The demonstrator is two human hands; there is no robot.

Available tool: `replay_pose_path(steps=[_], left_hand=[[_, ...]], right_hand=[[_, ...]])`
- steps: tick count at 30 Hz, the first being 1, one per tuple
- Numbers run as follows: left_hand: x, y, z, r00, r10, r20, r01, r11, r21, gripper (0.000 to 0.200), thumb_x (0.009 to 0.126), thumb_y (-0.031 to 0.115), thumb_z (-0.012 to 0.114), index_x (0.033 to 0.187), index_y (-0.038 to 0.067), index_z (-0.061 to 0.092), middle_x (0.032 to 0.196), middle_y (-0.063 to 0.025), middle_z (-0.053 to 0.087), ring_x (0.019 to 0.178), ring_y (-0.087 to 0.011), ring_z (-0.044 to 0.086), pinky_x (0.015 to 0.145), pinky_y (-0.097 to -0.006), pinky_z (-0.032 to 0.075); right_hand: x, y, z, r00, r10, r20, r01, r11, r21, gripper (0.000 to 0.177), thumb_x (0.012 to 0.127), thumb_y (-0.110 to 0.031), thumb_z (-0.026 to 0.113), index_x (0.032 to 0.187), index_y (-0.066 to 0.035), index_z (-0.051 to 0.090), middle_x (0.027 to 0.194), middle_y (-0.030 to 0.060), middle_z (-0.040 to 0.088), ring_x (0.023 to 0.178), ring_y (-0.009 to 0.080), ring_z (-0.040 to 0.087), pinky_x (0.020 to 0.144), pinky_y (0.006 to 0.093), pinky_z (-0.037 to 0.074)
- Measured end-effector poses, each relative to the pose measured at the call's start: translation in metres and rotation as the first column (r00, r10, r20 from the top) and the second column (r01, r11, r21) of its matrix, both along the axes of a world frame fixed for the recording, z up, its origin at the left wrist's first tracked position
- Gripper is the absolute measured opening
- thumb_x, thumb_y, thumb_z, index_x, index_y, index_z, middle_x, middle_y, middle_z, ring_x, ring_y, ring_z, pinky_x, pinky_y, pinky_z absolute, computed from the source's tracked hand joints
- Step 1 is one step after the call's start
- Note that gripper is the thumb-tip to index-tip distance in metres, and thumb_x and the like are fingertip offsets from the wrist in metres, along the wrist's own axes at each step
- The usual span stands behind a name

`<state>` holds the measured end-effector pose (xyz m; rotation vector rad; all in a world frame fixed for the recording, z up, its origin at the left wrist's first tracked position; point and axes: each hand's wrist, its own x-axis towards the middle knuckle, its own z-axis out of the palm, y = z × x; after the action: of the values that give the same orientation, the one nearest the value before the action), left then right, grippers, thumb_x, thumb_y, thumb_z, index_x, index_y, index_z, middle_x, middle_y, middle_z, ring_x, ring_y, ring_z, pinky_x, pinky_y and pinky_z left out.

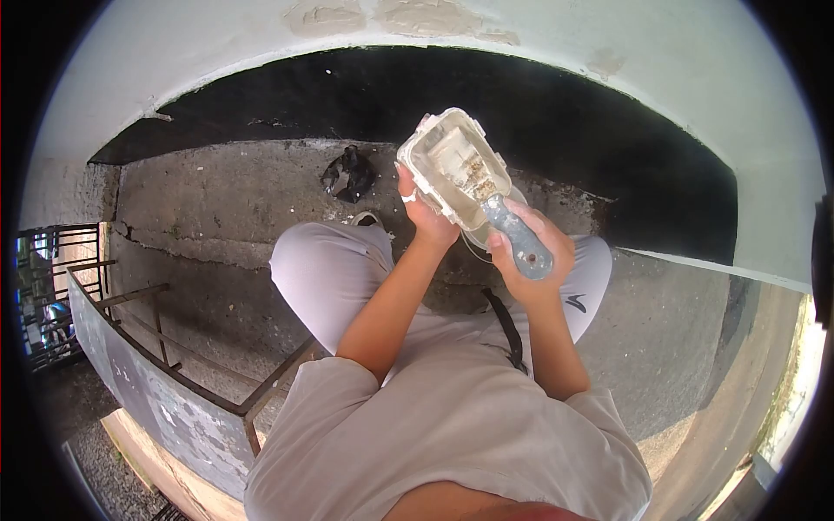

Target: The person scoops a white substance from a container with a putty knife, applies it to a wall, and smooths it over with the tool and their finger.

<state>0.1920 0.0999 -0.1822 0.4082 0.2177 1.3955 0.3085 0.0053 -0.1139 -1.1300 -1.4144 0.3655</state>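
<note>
My left hand (pixel 428 215) is closed around the near left side of a small rectangular plastic tub (pixel 423 184), smeared with pale filler. White paste marks the fingers. In my right hand (pixel 549 241) is the grey handle of a putty knife (pixel 519 239). Its blade reaches down into the tub, crusted with filler and brown residue near the handle. Pale filler lies around the blade inside the tub. Behind and below the tub, part of a pale round rim shows, perhaps a bucket, mostly hidden by the tub and my right hand.
Ahead stands a pale wall (pixel 556 39) with rough filler patches (pixel 426 16) and a black lower band (pixel 287 95). A black plastic bag (pixel 349 174) lies on the concrete floor (pixel 208 191). To the left is a metal-framed panel (pixel 174 395) with peeling paint.
</note>
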Motion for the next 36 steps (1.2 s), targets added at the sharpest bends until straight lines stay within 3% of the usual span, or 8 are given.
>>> replay_pose_path(steps=[4, 10, 12, 19, 24, 30, 34, 36], left_hand=[[-0.002, 0.009, -0.010, 0.998, 0.030, -0.056, -0.031, 0.999, -0.009, 0.079, 0.098, 0.065, 0.044, 0.157, 0.012, 0.032, 0.152, -0.0133, 0.046, 0.137, -0.0316, 0.049, 0.112, -0.0492, 0.043], [0.004, 0.012, -0.007, 0.988, 0.052, -0.144, -0.043, 0.997, 0.060, 0.085, 0.095, 0.067, 0.052, 0.156, 0.011, 0.031, 0.150, -0.0139, 0.047, 0.135, -0.0307, 0.050, 0.111, -0.0481, 0.045], [0.002, 0.014, -0.013, 0.962, 0.087, -0.260, -0.053, 0.989, 0.137, 0.080, 0.096, 0.065, 0.053, 0.156, 0.017, 0.033, 0.150, -0.0115, 0.047, 0.135, -0.0308, 0.051, 0.111, -0.0501, 0.046], [0.003, 0.017, -0.027, 0.963, 0.092, -0.254, -0.070, 0.993, 0.096, 0.083, 0.094, 0.068, 0.054, 0.156, 0.016, 0.032, 0.150, -0.0111, 0.046, 0.135, -0.0285, 0.051, 0.112, -0.0465, 0.046], [0.001, 0.014, -0.015, 0.901, 0.140, -0.411, -0.137, 0.990, 0.036, 0.081, 0.096, 0.071, 0.049, 0.154, 0.016, 0.035, 0.150, -0.0107, 0.047, 0.135, -0.0297, 0.050, 0.113, -0.0470, 0.044], [-0.001, 0.008, -0.009, 0.963, 0.076, -0.259, -0.105, 0.990, -0.096, 0.078, 0.098, 0.071, 0.042, 0.153, 0.016, 0.038, 0.152, -0.0098, 0.047, 0.139, -0.0294, 0.048, 0.114, -0.0473, 0.042], [-0.007, 0.005, -0.002, 0.989, 0.118, -0.095, -0.123, 0.991, -0.056, 0.073, 0.099, 0.068, 0.042, 0.152, 0.018, 0.041, 0.152, -0.0092, 0.048, 0.137, -0.0314, 0.050, 0.113, -0.0510, 0.044], [-0.008, 0.006, -0.001, 0.983, 0.172, -0.058, -0.175, 0.984, -0.044, 0.075, 0.096, 0.071, 0.044, 0.151, 0.020, 0.041, 0.149, -0.0116, 0.049, 0.132, -0.0344, 0.055, 0.107, -0.0559, 0.049]], right_hand=[[-0.003, -0.009, 0.011, 0.959, 0.106, 0.263, -0.117, 0.993, 0.027, 0.057, 0.072, 0.001, 0.081, 0.127, -0.001, 0.066, 0.084, 0.0132, 0.065, 0.070, 0.0268, 0.065, 0.068, 0.0358, 0.056], [0.008, -0.008, 0.050, 0.819, 0.238, 0.521, -0.200, 0.971, -0.130, 0.051, 0.074, -0.001, 0.080, 0.123, 0.002, 0.067, 0.087, 0.0127, 0.063, 0.074, 0.0289, 0.063, 0.066, 0.0379, 0.054], [0.011, -0.005, 0.061, 0.775, 0.273, 0.570, -0.232, 0.962, -0.144, 0.050, 0.075, -0.004, 0.080, 0.122, 0.001, 0.067, 0.087, 0.0120, 0.061, 0.074, 0.0287, 0.062, 0.065, 0.0383, 0.053], [0.018, -0.005, 0.078, 0.740, 0.352, 0.573, -0.310, 0.935, -0.173, 0.048, 0.074, -0.004, 0.079, 0.121, 0.001, 0.067, 0.085, 0.0112, 0.061, 0.070, 0.0272, 0.062, 0.060, 0.0370, 0.052], [0.039, -0.007, 0.076, 0.856, 0.290, 0.428, -0.268, 0.957, -0.113, 0.044, 0.070, -0.001, 0.076, 0.113, 0.001, 0.072, 0.081, 0.0139, 0.066, 0.063, 0.0256, 0.062, 0.058, 0.0317, 0.050], [0.060, -0.014, 0.051, 0.996, 0.071, -0.047, -0.079, 0.975, -0.206, 0.033, 0.083, -0.006, 0.076, 0.112, 0.008, 0.069, 0.088, 0.0169, 0.074, 0.072, 0.0201, 0.070, 0.067, 0.0308, 0.057], [0.039, -0.022, 0.050, 0.869, -0.178, -0.462, -0.040, 0.905, -0.424, 0.034, 0.086, -0.010, 0.081, 0.112, 0.008, 0.068, 0.087, 0.0175, 0.073, 0.071, 0.0173, 0.072, 0.068, 0.0295, 0.058], [0.025, -0.030, 0.045, 0.843, -0.204, -0.497, -0.041, 0.898, -0.438, 0.032, 0.084, -0.007, 0.083, 0.110, 0.008, 0.069, 0.085, 0.0174, 0.072, 0.071, 0.0171, 0.072, 0.065, 0.0277, 0.057]])
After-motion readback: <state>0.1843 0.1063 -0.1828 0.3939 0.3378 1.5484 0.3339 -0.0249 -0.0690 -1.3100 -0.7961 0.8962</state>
